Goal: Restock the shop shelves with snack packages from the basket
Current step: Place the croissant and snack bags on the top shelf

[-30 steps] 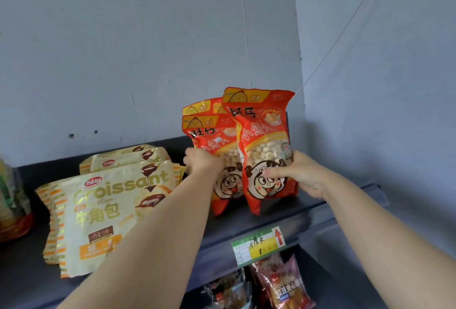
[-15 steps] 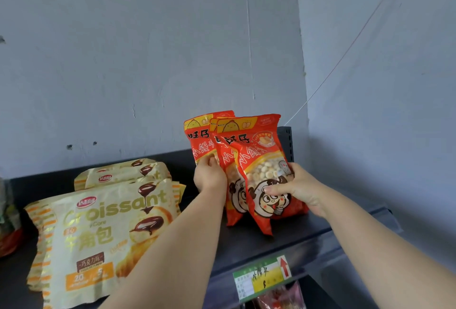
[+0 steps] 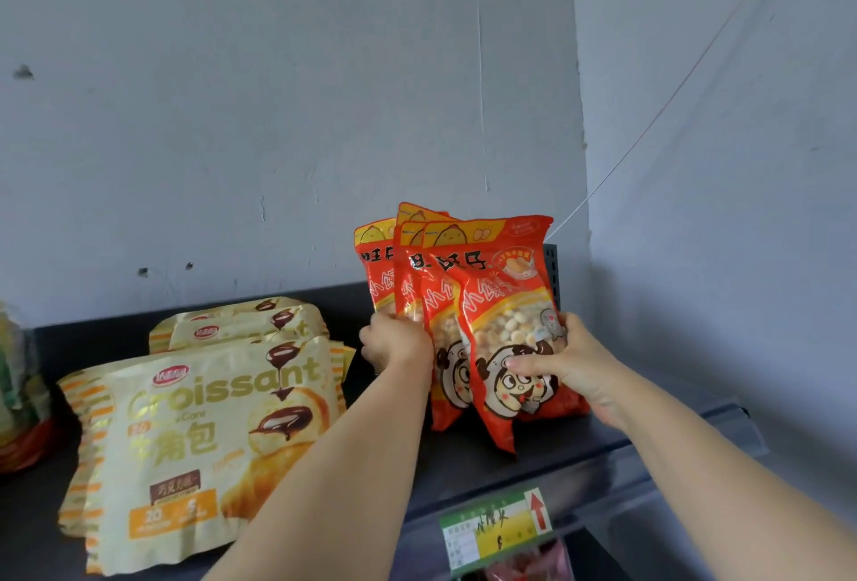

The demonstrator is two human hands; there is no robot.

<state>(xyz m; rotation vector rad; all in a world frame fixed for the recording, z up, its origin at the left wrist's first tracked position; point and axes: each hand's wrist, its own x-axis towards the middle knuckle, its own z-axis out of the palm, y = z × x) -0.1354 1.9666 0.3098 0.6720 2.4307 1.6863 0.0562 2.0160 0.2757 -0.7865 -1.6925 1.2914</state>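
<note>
Red packs (image 3: pixel 505 325): four overlapping packs stand upright at the right end of the top shelf (image 3: pixel 533 450), just in front of the back wall (image 3: pixel 278 117), bottoms on the shelf surface, tops fanned slightly left.
Right hand (image 3: pixel 570 372): closed around the front pack at mid-height, thumb across the printed face, fingers wrapped round its right edge.
Left hand (image 3: pixel 394 344): pressed against the left side of the stack; the fingers are hidden behind the packs, so you cannot tell how far they are curled.
Step in hand: judged to be squaring the stack. Squeeze lightly from both sides and bring the bottom seams level before you let go.
Release: ease the right hand off first and keep the left as a stop. The packs are soft and will likely slump forward if freed together.
Risk: the front pack's lower corner sits near the shelf lip.
Croissant bags (image 3: pixel 199 432): flat piles to the left, apart from the red packs.
Pack contents: small pale round biscuits, seen through the clear window.
Basket: not in view.
Price tag (image 3: pixel 496 529): clipped on the shelf edge below.
</note>
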